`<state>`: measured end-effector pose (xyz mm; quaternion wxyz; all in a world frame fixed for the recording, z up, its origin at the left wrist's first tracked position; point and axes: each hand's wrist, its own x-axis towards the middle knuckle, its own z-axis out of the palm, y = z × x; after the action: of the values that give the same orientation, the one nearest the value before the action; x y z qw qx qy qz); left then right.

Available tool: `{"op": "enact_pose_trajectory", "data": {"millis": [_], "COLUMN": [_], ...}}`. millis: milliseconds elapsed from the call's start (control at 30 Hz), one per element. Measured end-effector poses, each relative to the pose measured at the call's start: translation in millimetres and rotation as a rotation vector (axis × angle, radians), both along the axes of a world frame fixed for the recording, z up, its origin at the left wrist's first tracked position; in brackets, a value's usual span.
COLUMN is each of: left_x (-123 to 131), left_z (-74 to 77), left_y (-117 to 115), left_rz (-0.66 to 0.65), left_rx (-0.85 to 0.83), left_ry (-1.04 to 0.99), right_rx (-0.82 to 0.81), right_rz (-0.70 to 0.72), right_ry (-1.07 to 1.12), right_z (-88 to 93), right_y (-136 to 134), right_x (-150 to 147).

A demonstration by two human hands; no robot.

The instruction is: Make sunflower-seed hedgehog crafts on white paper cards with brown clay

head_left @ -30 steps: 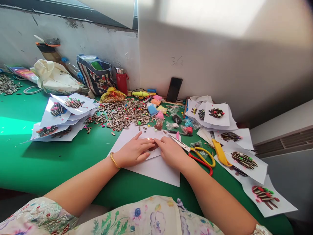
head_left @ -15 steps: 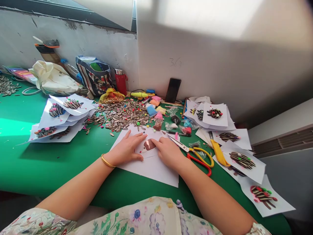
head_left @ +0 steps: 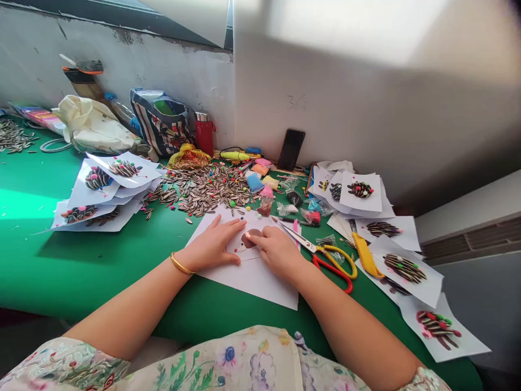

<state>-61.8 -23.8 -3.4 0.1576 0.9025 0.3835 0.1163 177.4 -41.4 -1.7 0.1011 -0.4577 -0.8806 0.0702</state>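
A flat brown clay patch (head_left: 253,238) lies on a small white card with a drawn animal face, over larger white paper (head_left: 264,285). My left hand (head_left: 215,244) rests flat on the card to the left of the clay, fingers stretched out and thumb apart. With its index finger extended onto the clay, my right hand (head_left: 279,250) presses the patch; its other fingers are curled and appear to hold nothing. Beside my right hand lie scissors (head_left: 315,248) with red and yellow handles, their blades parted slightly.
Sunflower seeds (head_left: 207,187) are heaped behind the paper, near bagged coloured clay (head_left: 266,198). Finished seed-animal cards (head_left: 106,201) are piled at left, more cards (head_left: 407,269) at right with a yellow utility knife (head_left: 366,255). A phone (head_left: 291,149) leans on the wall near a red flask (head_left: 204,136).
My right index finger has moved left and slightly up across the brown clay. My left hand stays in place on the card. The whole view has shifted slightly.
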Motion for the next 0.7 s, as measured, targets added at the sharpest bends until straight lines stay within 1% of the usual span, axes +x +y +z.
{"op": "enact_pose_trajectory", "data": {"millis": [267,400,533,700], "left_x": [0,-1,0,2], "left_z": [0.2,-0.7,0.5,3.0], "left_y": [-1,0,3,6], "left_rz": [0.008,0.006,0.003,-0.011], "left_rx": [-0.015,0.001,0.013,0.011], "left_ry": [-0.002,0.0,0.014,0.033], "right_rx": [-0.005,-0.029,0.011,0.08], "right_rz": [0.071,0.054,-0.035,-0.202], "right_ry": [0.042,0.066,0.041,0.034], "right_z": [-4.9,-1.2,3.3,3.1], "right_y": [-6,-8,-6,9], "right_x": [-6,-8,-2,18]}}
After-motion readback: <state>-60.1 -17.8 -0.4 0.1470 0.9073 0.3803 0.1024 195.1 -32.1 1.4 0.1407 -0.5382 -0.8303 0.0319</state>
